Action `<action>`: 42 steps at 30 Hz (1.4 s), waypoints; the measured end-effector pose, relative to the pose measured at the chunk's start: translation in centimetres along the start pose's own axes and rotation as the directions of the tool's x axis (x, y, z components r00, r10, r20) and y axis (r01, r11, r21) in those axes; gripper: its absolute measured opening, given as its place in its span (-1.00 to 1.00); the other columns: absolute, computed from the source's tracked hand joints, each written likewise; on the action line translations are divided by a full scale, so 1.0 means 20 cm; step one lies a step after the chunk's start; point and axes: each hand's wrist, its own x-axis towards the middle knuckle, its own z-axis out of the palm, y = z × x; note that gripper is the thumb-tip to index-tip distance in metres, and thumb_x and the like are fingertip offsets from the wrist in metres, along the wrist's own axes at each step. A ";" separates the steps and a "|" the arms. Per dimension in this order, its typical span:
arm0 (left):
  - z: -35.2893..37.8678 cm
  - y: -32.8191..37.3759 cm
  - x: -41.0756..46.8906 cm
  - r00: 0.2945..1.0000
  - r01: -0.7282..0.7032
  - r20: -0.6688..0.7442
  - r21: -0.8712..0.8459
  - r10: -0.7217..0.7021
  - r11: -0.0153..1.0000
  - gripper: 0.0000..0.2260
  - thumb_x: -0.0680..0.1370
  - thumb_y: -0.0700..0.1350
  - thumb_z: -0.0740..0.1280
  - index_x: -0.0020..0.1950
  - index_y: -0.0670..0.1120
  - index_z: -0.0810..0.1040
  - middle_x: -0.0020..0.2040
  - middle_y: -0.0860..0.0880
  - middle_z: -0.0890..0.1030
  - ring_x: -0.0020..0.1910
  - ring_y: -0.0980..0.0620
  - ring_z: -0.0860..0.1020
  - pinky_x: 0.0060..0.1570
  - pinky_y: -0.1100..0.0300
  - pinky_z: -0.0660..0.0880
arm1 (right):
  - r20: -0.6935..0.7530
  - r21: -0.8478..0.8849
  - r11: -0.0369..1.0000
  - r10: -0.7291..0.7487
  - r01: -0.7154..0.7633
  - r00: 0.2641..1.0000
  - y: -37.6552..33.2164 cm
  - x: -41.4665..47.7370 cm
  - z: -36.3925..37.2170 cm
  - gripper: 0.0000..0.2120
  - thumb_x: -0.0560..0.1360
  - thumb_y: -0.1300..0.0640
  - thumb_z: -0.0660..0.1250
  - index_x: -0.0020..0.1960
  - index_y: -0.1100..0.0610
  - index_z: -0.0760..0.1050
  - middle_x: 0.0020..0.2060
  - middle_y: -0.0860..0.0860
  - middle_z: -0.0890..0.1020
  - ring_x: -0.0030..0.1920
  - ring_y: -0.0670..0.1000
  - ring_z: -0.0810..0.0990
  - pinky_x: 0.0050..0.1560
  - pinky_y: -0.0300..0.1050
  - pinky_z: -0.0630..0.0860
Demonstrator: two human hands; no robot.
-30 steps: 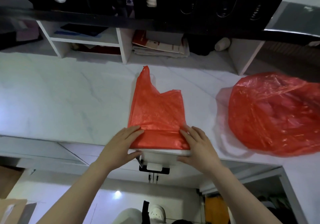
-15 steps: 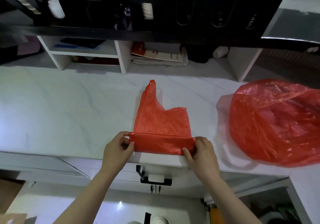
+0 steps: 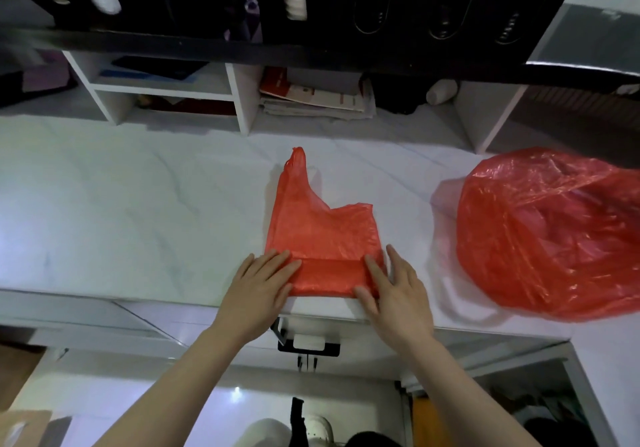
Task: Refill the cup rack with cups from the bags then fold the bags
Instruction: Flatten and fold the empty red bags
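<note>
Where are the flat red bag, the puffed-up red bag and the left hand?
flat red bag point(image 3: 322, 235): head view, unfolded middle panel.
puffed-up red bag point(image 3: 554, 238): head view, crinkled top surface.
left hand point(image 3: 259, 284): head view, back of the hand.

Both hands, left hand point(image 3: 260, 287) and right hand point(image 3: 394, 290), flat on folded red bag point(image 3: 322, 238); second bag point(image 3: 550, 235) right, perhaps full.

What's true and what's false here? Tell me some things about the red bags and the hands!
1. The left hand and right hand press flat fingers on the small bag. True.
2. The small bag's near edge is folded over. True.
3. The big bag sits left of the small bag. False: it sits to the right.
4. The big bag is folded flat. False: it is puffed up and crumpled.
</note>
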 end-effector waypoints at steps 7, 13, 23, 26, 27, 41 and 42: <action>-0.04 -0.07 -0.03 0.982 -0.046 0.185 -0.004 0.046 0.999 -0.28 0.44 0.39 0.08 0.48 0.00 0.29 0.47 0.02 0.32 0.45 -0.03 0.28 0.41 -0.02 0.14 | 0.012 -0.049 0.971 -0.234 0.235 0.972 0.04 -0.03 -0.04 -0.11 0.33 -0.46 0.16 0.47 0.10 0.29 0.44 0.07 0.29 0.39 0.17 0.26 0.38 0.10 0.24; -0.05 -0.13 -0.05 0.976 -0.059 0.205 -0.080 0.074 0.995 -0.31 0.43 0.25 0.36 0.49 0.08 0.24 0.48 0.10 0.26 0.46 0.05 0.24 0.43 0.09 0.11 | -0.062 0.054 0.939 -0.336 0.339 0.940 0.07 -0.06 -0.08 -0.46 0.30 -0.07 0.54 0.23 0.08 0.58 0.07 -0.01 0.60 0.07 0.10 0.56 0.13 0.05 0.50; -0.08 -0.11 0.01 0.910 0.365 0.038 -0.546 -0.413 0.754 -0.77 0.49 -0.20 0.38 0.06 0.04 0.46 -0.22 0.20 0.54 -0.23 0.32 0.53 -0.27 0.40 0.38 | -0.177 0.258 0.956 0.190 -0.141 0.966 0.03 0.01 -0.02 -0.75 0.45 -0.03 0.39 -0.28 0.11 0.47 -0.04 0.01 0.53 0.05 0.05 0.41 -0.01 -0.15 0.34; -0.07 -0.07 0.03 0.881 0.416 0.046 -0.550 -0.471 0.724 -0.69 0.48 -0.20 0.36 0.17 0.01 0.42 -0.26 0.13 0.52 -0.29 0.24 0.52 -0.33 0.35 0.37 | -0.205 0.278 0.952 0.190 -0.129 0.960 0.01 0.01 -0.02 -0.62 0.37 0.00 0.47 0.11 0.12 0.48 0.06 0.04 0.55 0.12 0.11 0.45 0.11 -0.07 0.39; -0.06 -0.06 0.04 0.872 0.429 0.045 -0.547 -0.487 0.719 -0.68 0.48 -0.20 0.36 0.19 0.00 0.41 -0.27 0.12 0.51 -0.31 0.22 0.51 -0.34 0.32 0.37 | -0.228 0.295 0.950 0.171 -0.099 0.959 0.01 0.01 -0.02 -0.47 0.36 0.04 0.49 0.26 0.13 0.43 0.15 0.06 0.53 0.17 0.13 0.44 0.18 -0.02 0.40; -0.10 -0.15 0.08 0.981 -0.079 0.174 -0.067 0.090 0.995 -0.39 0.49 0.28 0.00 0.49 0.04 0.25 0.49 0.02 0.28 0.49 -0.01 0.19 0.45 -0.05 0.04 | 0.035 -0.005 0.981 -0.196 0.196 0.980 -0.09 -0.02 -0.01 -0.22 0.27 -0.44 0.29 0.39 -0.10 0.34 0.32 -0.12 0.41 0.36 0.04 0.31 0.46 0.11 -0.04; -0.10 -0.19 0.07 0.969 -0.094 0.224 -0.048 0.102 0.994 -0.31 0.45 0.37 -0.03 0.50 0.06 0.23 0.49 0.04 0.26 0.48 0.01 0.19 0.45 -0.04 0.03 | 0.016 0.023 0.979 -0.203 0.203 0.979 -0.11 -0.03 -0.01 -0.29 0.26 -0.36 0.38 0.34 -0.10 0.40 0.24 -0.13 0.46 0.31 0.02 0.36 0.45 0.10 -0.01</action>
